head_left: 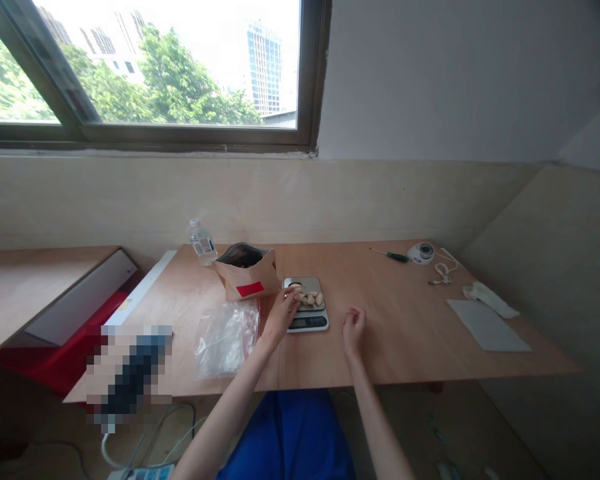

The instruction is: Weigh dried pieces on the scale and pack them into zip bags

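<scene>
My left hand [283, 312] reaches over the kitchen scale [307, 323], its fingers pinched at the pale, shell-like pieces [312, 298] on the metal pan. One piece seems to be between the fingertips, partly hidden by them. Curled into a loose fist, my right hand [354, 327] rests on the table to the right of the scale, with nothing visible in it. Behind and left of the scale stands an open brown paper pouch [250, 273] with a red label and a silvery lining. A clear zip bag [227, 339] lies flat beside my left forearm.
A clear plastic bottle [203, 243] stands at the back left. Towards the back right lie a green-handled screwdriver [397, 257], a white dome camera [422, 253] with its cable, and a white sheet [487, 325]. A blurred dark object [139, 367] occupies the left front edge.
</scene>
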